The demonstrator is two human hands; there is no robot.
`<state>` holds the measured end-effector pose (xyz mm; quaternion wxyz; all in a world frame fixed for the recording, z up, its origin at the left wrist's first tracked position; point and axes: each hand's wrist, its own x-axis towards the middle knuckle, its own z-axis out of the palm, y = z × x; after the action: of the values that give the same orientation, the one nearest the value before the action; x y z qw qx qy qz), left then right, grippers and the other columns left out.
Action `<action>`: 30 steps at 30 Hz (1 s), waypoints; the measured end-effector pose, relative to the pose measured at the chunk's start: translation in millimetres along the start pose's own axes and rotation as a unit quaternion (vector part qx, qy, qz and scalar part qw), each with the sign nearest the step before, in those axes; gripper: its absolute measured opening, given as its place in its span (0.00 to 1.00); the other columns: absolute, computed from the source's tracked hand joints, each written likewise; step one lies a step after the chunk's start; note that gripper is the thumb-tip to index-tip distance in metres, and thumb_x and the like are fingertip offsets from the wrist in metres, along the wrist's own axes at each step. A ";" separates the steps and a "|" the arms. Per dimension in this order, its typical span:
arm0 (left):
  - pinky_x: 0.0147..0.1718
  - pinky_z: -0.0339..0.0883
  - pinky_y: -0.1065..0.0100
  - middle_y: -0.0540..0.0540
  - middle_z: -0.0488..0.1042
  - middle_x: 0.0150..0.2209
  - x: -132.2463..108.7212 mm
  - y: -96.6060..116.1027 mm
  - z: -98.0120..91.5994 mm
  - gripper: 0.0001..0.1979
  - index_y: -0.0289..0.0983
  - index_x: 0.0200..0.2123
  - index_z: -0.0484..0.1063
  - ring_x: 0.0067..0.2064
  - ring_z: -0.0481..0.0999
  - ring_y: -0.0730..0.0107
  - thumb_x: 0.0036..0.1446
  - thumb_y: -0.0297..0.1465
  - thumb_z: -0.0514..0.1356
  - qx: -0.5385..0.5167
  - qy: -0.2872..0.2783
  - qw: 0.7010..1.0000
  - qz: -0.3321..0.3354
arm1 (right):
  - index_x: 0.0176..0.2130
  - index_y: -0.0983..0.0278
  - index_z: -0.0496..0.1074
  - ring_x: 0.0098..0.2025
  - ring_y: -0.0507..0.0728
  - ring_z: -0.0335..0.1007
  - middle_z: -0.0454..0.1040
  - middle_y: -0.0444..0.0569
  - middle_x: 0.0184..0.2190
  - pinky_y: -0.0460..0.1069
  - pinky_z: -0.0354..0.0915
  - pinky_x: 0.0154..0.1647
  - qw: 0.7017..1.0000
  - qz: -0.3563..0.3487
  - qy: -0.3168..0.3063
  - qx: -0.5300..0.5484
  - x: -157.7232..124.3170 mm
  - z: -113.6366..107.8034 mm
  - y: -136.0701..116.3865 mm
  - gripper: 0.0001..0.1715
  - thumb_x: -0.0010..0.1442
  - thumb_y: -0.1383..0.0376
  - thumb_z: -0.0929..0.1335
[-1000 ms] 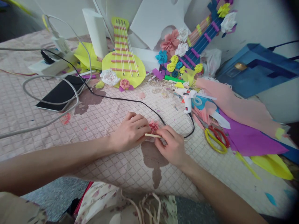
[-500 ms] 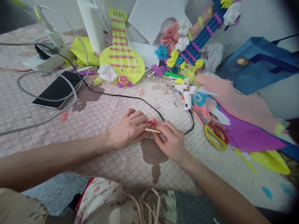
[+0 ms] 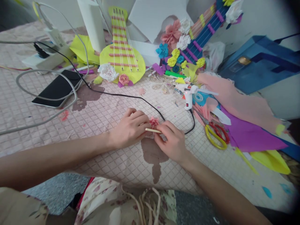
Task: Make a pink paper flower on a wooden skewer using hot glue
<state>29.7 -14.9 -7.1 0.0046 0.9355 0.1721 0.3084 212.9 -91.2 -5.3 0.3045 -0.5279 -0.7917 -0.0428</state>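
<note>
My left hand [image 3: 130, 128] and my right hand [image 3: 171, 140] meet at the middle of the quilted pink cloth [image 3: 112, 109]. Between their fingertips sits a small pink paper flower [image 3: 154, 122], which the left fingers pinch. A thin wooden stick [image 3: 153, 130] lies across just below the flower, pinched in my right fingers. Both hands rest low on the cloth, fingers curled.
A black cord [image 3: 122, 95] runs past the hands to a white glue gun [image 3: 188, 98]. Yellow-and-red scissors [image 3: 217, 136] lie to the right beside purple, pink and yellow paper sheets [image 3: 248, 134]. A black phone [image 3: 55, 89], a yellow paper guitar [image 3: 123, 53] and paper flowers [image 3: 174, 47] stand behind.
The view has shifted slightly; the hands hold the same pose on the flower and stick.
</note>
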 end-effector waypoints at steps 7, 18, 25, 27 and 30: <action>0.40 0.57 0.61 0.47 0.72 0.34 -0.3 0.4 0.2 0.03 0.38 0.35 0.68 0.38 0.67 0.67 0.61 0.29 0.55 0.005 -0.005 1.000 0.000 | 0.33 0.62 0.68 0.30 0.50 0.68 0.71 0.45 0.29 0.44 0.62 0.28 1.000 -0.003 0.000 -0.010 0.3 -0.7 -0.1 0.05 0.58 0.71 0.64; 0.39 0.57 0.62 0.48 0.72 0.34 0.9 2.0 -1.9 0.04 0.38 0.35 0.69 0.38 0.67 0.68 0.61 0.30 0.55 -0.012 -0.002 1.000 -0.013 | 0.33 0.62 0.68 0.31 0.50 0.68 0.71 0.45 0.30 0.44 0.63 0.29 1.000 0.006 -0.003 0.016 2.7 -2.2 -1.0 0.07 0.57 0.73 0.63; 0.39 0.57 0.63 0.48 0.73 0.35 -0.4 1.2 0.3 0.04 0.38 0.35 0.69 0.38 0.67 0.68 0.62 0.30 0.55 -0.026 0.006 1.000 -0.010 | 0.34 0.62 0.68 0.32 0.51 0.68 0.72 0.45 0.31 0.45 0.64 0.32 0.998 0.030 -0.015 0.061 2.1 -2.8 -0.9 0.08 0.56 0.73 0.63; 0.39 0.57 0.62 0.48 0.73 0.36 -0.4 1.1 0.0 0.04 0.37 0.35 0.69 0.39 0.67 0.68 0.62 0.30 0.55 -0.029 0.008 1.000 -0.009 | 0.34 0.62 0.68 0.33 0.51 0.69 0.72 0.45 0.31 0.45 0.64 0.32 0.997 0.034 -0.018 0.069 1.8 -2.8 -0.8 0.08 0.56 0.73 0.63; 0.39 0.57 0.62 0.47 0.73 0.36 0.0 1.1 -0.8 0.04 0.37 0.36 0.69 0.39 0.67 0.68 0.62 0.30 0.55 -0.030 0.006 0.999 -0.010 | 0.34 0.62 0.68 0.33 0.51 0.69 0.72 0.45 0.31 0.45 0.65 0.33 0.996 0.038 -0.021 0.073 1.8 -2.4 -0.5 0.07 0.56 0.73 0.63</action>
<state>29.6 -16.0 -6.4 0.0346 0.9315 0.1723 0.3185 213.1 -90.9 -2.2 0.3271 -0.5345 -0.7784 0.0374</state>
